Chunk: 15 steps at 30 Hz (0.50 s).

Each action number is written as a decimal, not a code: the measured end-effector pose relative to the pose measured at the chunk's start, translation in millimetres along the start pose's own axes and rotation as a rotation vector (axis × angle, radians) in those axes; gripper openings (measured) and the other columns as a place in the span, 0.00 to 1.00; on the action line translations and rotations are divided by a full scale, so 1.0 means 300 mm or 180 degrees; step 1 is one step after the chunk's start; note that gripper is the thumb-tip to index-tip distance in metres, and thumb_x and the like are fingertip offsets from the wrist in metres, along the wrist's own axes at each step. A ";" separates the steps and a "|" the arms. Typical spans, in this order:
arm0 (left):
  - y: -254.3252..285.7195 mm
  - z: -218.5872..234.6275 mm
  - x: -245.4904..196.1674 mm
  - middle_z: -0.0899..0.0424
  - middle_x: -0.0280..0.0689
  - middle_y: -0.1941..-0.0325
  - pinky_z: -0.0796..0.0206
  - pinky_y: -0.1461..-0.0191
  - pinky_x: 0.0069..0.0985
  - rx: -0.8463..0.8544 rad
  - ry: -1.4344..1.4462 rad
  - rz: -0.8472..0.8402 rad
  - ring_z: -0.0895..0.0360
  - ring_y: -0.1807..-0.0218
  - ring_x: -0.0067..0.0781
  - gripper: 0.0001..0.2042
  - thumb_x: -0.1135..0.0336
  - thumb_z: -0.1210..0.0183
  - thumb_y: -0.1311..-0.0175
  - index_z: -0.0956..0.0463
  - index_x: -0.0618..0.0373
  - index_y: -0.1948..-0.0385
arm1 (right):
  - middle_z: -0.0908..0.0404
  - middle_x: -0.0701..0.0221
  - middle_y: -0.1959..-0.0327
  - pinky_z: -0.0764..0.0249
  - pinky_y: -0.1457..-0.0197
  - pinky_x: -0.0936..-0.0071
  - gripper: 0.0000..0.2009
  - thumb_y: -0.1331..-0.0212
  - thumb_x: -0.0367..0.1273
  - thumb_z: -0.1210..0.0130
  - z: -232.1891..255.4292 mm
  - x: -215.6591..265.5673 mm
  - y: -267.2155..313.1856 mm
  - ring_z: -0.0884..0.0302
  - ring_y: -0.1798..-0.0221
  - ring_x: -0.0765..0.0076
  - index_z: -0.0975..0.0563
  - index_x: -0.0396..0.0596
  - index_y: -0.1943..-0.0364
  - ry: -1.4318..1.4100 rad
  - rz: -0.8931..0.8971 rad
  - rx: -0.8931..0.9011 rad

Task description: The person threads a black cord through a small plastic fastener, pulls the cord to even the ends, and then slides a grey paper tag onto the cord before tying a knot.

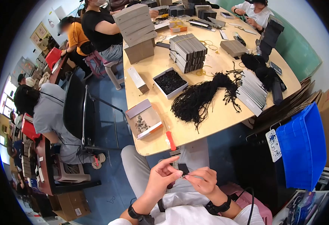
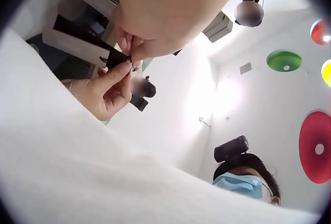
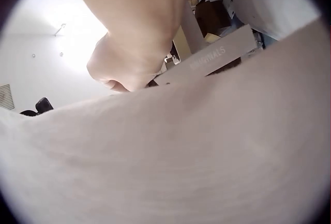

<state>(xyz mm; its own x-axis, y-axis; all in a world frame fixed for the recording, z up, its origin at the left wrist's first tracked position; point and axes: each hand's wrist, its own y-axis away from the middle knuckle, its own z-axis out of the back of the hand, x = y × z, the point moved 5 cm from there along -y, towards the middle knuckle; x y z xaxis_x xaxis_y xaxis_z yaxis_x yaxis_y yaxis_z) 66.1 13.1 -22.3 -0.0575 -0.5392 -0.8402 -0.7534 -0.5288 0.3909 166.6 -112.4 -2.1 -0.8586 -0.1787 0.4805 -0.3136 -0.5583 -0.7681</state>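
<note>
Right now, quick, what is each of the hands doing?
Left hand: fingers pinching a small black piece.
Right hand: fingers curled, pinching the same small black piece from the other side.

Your hands are working in open space above your lap; ahead, the table edge (image 1: 194, 139) (an orange-handled tool (image 1: 170, 141) overhanging it) is blocking forward reach.

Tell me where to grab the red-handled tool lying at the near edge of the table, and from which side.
Take the red-handled tool by its red handle, coming from the near table edge, probably with the right hand. The handle lies flat, pointing toward the person and reaching the edge, with bare tabletop on both sides, so fingers can close across it. Both hands are busy now, pinching a small dark piece.
</note>
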 end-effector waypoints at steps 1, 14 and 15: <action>-0.003 -0.008 -0.008 0.18 0.34 0.69 0.32 0.66 0.17 0.0054 0.0203 0.0023 0.24 0.70 0.18 0.20 0.77 0.36 0.46 0.26 0.63 0.50 | 0.22 0.73 0.69 0.30 0.71 0.75 0.15 0.66 0.28 0.29 0.000 -0.005 -0.001 0.25 0.69 0.68 0.20 0.49 0.69 -0.0053 -0.0067 0.0067; 0.033 -0.053 -0.090 0.17 0.36 0.71 0.31 0.59 0.17 0.0800 -0.2161 -0.0786 0.21 0.67 0.20 0.15 0.77 0.34 0.49 0.23 0.64 0.58 | 0.23 0.67 0.55 0.31 0.53 0.66 0.31 0.65 0.39 0.27 -0.018 -0.078 0.047 0.26 0.56 0.60 0.26 0.47 0.52 -0.1053 -0.0912 0.0467; 0.027 -0.046 -0.073 0.17 0.37 0.71 0.30 0.58 0.18 0.0747 -0.1545 -0.0529 0.20 0.67 0.21 0.15 0.78 0.34 0.49 0.23 0.65 0.59 | 0.23 0.67 0.55 0.31 0.53 0.66 0.31 0.65 0.39 0.27 -0.017 -0.076 0.050 0.26 0.56 0.60 0.26 0.47 0.52 -0.1047 -0.0951 0.0462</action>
<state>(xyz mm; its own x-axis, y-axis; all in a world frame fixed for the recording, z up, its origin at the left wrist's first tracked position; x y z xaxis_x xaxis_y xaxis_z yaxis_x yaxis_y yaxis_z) 70.2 11.6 4.6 -0.1785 -0.0684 -0.9816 -0.9004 -0.3909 0.1910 179.3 -112.6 -26.7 -0.5577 -0.2271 0.7983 -0.4474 -0.7279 -0.5197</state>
